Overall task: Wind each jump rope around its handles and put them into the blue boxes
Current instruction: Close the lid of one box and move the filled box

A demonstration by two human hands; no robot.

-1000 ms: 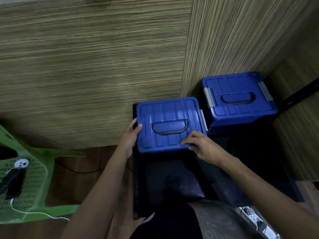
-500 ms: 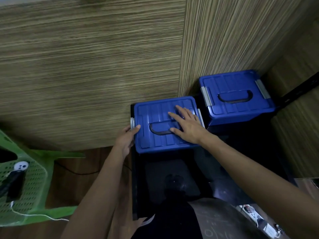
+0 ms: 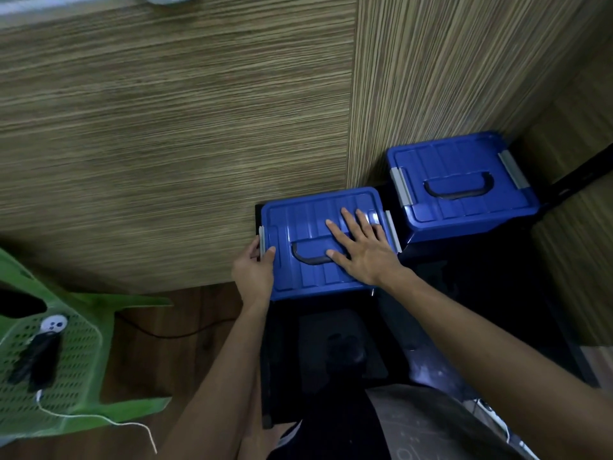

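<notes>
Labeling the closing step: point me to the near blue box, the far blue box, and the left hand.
near blue box [image 3: 298, 220], head view, bare ribbed lid top.
far blue box [image 3: 441, 161], head view, lid top above the handle.
left hand [image 3: 253, 272], head view, back of the hand at the box's left latch.

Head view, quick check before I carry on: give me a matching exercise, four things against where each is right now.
Things:
1. right hand
2. left hand
3. farther blue plastic box
4. green perforated plastic chair

Places:
A. far left, on the wooden floor
B. flat on the nearer blue plastic box's lid
C. at that lid's left grey latch
D. back right, lid latched

Pairs: 1-B, 2-C, 3-D, 4-A
</notes>
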